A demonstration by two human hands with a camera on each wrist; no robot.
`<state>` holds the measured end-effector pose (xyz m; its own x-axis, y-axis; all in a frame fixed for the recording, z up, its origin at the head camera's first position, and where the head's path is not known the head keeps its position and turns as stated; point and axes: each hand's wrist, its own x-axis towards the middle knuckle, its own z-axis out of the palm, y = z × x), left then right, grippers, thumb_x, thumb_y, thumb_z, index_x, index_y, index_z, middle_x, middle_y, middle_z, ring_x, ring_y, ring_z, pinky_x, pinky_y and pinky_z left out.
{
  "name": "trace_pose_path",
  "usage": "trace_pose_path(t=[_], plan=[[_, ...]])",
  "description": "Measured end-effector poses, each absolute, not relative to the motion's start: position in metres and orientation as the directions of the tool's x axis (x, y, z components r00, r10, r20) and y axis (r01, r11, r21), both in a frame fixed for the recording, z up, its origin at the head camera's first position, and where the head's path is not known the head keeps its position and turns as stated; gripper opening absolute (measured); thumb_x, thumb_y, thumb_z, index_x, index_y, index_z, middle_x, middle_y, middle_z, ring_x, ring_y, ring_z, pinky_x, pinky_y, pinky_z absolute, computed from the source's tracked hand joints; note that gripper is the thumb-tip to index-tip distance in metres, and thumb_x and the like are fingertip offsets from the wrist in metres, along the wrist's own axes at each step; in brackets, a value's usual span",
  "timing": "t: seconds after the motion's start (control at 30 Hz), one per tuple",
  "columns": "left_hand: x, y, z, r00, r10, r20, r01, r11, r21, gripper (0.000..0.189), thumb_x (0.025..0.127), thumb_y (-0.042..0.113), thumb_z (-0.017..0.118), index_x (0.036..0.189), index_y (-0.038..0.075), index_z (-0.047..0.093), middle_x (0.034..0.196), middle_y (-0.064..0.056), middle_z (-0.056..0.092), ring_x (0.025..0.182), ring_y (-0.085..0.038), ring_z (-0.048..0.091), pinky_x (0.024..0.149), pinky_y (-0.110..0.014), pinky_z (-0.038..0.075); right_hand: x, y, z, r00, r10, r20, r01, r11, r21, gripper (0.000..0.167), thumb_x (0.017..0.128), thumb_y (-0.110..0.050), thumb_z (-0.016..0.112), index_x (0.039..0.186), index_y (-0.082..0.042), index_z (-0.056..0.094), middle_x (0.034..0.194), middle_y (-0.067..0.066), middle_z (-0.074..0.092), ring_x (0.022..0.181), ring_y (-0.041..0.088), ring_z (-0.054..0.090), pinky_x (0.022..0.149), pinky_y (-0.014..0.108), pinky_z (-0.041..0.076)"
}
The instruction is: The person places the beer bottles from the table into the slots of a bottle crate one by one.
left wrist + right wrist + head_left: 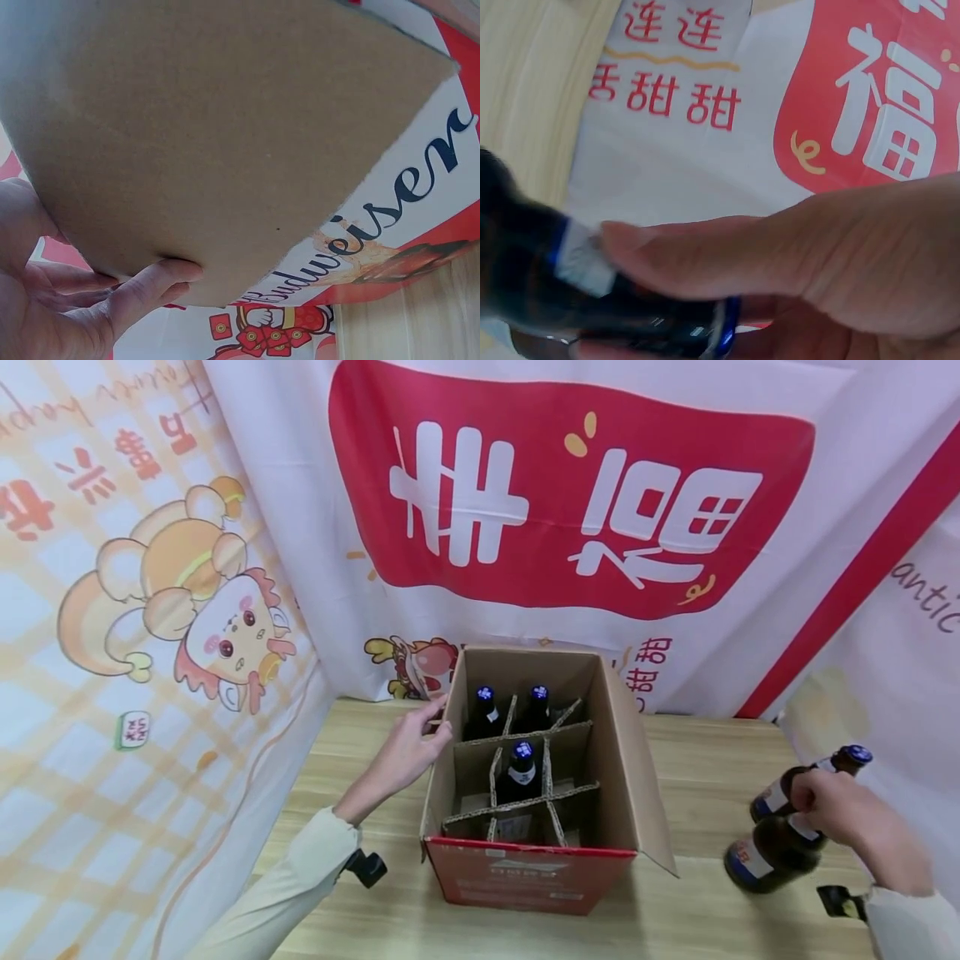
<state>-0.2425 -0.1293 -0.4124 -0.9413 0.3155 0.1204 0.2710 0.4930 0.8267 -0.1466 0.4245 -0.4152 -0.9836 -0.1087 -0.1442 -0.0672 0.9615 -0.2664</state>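
Observation:
A red cardboard beer box stands with its top folded back. Cardboard dividers split its inside into cells. Dark beer bottles with blue caps sit there: two at the back, one bottle in the middle. My left hand pinches the box's left flap near its far corner, thumb on the brown face. On the right, my right hand grips a brown beer bottle round its neck; the bottle leans, and the fingers hide its cap in the head view. Just behind it is another beer bottle.
Pale wood tabletop lies under everything. A printed cloth hangs behind the box and along the left side, close to the box's back. The box's right flap sticks outward, toward the bottles.

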Motion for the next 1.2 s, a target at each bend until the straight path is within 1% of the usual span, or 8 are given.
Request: trace_pose_path(t=[0.2,0.3,0.4,0.57,0.8,0.97,1.1,1.2], plan=[[-0.241,-0.133,-0.410,-0.946,0.305,0.112,0.260,0.501,0.826,0.061,0.103,0.014,0.056,0.161,0.004,0.037,0.075,-0.010,0.052,0.047,-0.013,0.034,0.037,-0.019,0.031,-0.161,0.408,-0.430,-0.987,-0.116,0.107,-0.145,0.935,-0.325,0.023,0.081,0.005,0.082,0.097,0.005,0.066,0.084,0.019,0.072,0.070,0.023,0.065,0.057,0.032,0.050],[-0.240,-0.134,-0.410,-0.949,0.294,0.113,0.255,0.506,0.824,0.061,0.103,0.014,0.057,0.161,0.004,0.038,0.079,-0.011,0.054,0.067,-0.021,0.060,0.038,-0.019,0.033,-0.173,0.396,-0.447,-0.968,0.014,0.251,-0.095,0.904,-0.416,0.035,0.084,-0.005,0.086,0.111,0.005,0.067,0.094,0.026,0.075,0.070,0.007,0.062,0.057,0.023,0.047],[-0.239,-0.135,-0.411,-0.951,0.287,0.111,0.250,0.511,0.822,0.061,0.104,0.016,0.056,0.161,0.004,0.038,0.082,-0.012,0.055,0.099,-0.036,0.069,0.038,-0.020,0.035,-0.190,0.383,-0.473,-0.912,0.230,0.338,-0.036,0.779,-0.626,0.039,0.086,-0.014,0.087,0.118,0.001,0.070,0.097,0.013,0.078,0.073,-0.009,0.057,0.059,0.011,0.045],[-0.239,-0.136,-0.411,-0.952,0.283,0.119,0.254,0.509,0.822,0.060,0.104,0.016,0.056,0.160,0.005,0.039,0.091,-0.019,0.061,0.116,-0.040,0.067,0.039,-0.020,0.035,-0.221,0.355,-0.506,-0.791,0.509,0.341,-0.098,0.445,-0.890,0.042,0.089,-0.016,0.085,0.128,-0.003,0.073,0.096,-0.023,0.072,0.088,-0.015,0.065,0.073,0.003,0.051],[-0.238,-0.135,-0.411,-0.950,0.291,0.115,0.254,0.504,0.825,0.060,0.104,0.018,0.056,0.160,0.005,0.039,0.117,-0.028,0.066,0.122,-0.040,0.066,0.041,-0.019,0.035,-0.242,0.337,-0.517,-0.769,0.515,0.379,-0.097,0.492,-0.865,0.039,0.094,-0.017,0.080,0.128,0.000,0.070,0.112,0.005,0.074,0.094,-0.014,0.060,0.094,0.014,0.055],[-0.237,-0.136,-0.412,-0.951,0.284,0.125,0.260,0.511,0.819,0.059,0.104,0.017,0.056,0.160,0.005,0.041,0.132,-0.029,0.064,0.129,-0.043,0.062,0.041,-0.019,0.035,-0.245,0.337,-0.519,-0.794,0.507,0.337,-0.102,0.434,-0.895,0.036,0.095,-0.016,0.079,0.123,0.004,0.070,0.102,-0.008,0.072,0.094,-0.011,0.062,0.089,0.009,0.054],[-0.239,-0.134,-0.412,-0.947,0.294,0.131,0.275,0.528,0.804,0.060,0.104,0.018,0.056,0.160,0.006,0.040,0.102,-0.022,0.066,0.113,-0.043,0.069,0.040,-0.019,0.035,-0.246,0.344,-0.523,-0.773,0.560,0.298,-0.101,0.355,-0.929,0.036,0.091,-0.018,0.083,0.121,0.001,0.075,0.089,-0.026,0.070,0.083,-0.010,0.064,0.072,0.003,0.051],[-0.242,-0.133,-0.412,-0.946,0.301,0.123,0.274,0.531,0.802,0.061,0.103,0.019,0.056,0.160,0.006,0.040,0.079,-0.012,0.055,0.081,-0.039,0.065,0.040,-0.019,0.034,-0.246,0.348,-0.520,-0.770,0.575,0.276,-0.071,0.353,-0.933,0.039,0.089,-0.022,0.085,0.122,-0.003,0.078,0.085,-0.032,0.069,0.079,-0.013,0.064,0.069,0.003,0.049]])
